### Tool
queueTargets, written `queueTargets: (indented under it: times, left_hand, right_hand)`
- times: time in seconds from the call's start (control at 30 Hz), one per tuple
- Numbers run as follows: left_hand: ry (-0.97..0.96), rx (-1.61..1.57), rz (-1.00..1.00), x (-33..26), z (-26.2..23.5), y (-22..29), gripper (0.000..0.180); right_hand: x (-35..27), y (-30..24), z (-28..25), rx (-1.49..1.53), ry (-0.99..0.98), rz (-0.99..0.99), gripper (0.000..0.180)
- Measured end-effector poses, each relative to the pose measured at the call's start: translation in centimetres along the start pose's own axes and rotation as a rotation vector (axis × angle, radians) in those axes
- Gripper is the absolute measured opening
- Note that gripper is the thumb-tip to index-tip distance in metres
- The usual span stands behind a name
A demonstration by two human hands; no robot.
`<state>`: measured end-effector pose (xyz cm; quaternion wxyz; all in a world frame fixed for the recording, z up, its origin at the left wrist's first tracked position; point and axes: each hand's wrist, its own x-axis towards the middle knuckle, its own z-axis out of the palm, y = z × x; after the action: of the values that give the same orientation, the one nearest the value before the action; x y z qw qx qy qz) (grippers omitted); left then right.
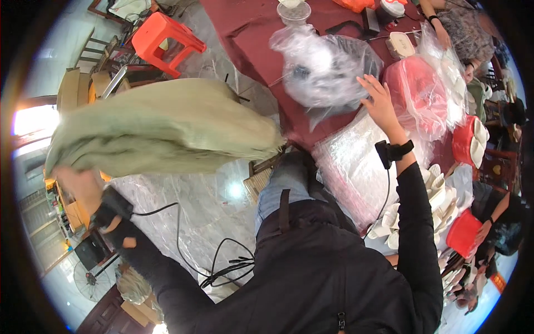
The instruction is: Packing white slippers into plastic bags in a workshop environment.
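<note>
Green cloth (167, 128) was stretched out in the air above the grey floor (225, 192), left of the worktop (242, 42) with its dark red cover. Left grip (82, 186) was closed on the left end of the cloth; blur obscured the individual finger positions. Right grip (380, 100) was spread, with its fingers at the right edge of a crumpled clear plastic bag (328, 69) on the worktop; firm contact could not be determined. Flat plastic sheeting (356, 161) lay below the bag, nearer the wearer. A plastic-wrapped red bundle (414, 92) was located just right of the hand. A red stool (156, 39) stood beyond the cloth.
</note>
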<state>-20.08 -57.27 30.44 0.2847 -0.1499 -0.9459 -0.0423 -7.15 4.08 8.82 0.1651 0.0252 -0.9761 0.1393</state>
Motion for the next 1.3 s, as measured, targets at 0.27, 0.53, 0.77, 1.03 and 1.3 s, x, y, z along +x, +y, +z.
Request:
queueTargets:
  times: [0.27,0.53,0.77,1.03,1.3]
  left_hand:
    - [0.352,0.21,-0.352,-3.8,0.0,-2.7,0.049]
    - [-0.717,-0.38,-0.442,-9.6,18.8,8.4,0.075]
    - [-0.609,-0.669,0.51,-9.1,20.6,35.7,0.063]
    - [-0.854,-0.049,0.864,-7.5,24.9,50.4,0.101]
    - [-0.75,-0.212,1.018,-6.7,30.0,49.0,0.09]
  right_hand:
    - [-15.8,2.6,3.2,-0.131,-0.317,0.282,0.055]
    - [-25.3,1.2,0.8,-0.341,0.02,0.928,0.066]
    - [-33.5,2.1,2.9,0.24,0.363,1.776,0.11]
    - [-29.7,0.3,0.0,1.402,0.476,1.775,0.054]
    - [-14.4,-5.5,-0.9,0.863,0.676,1.491,0.031]
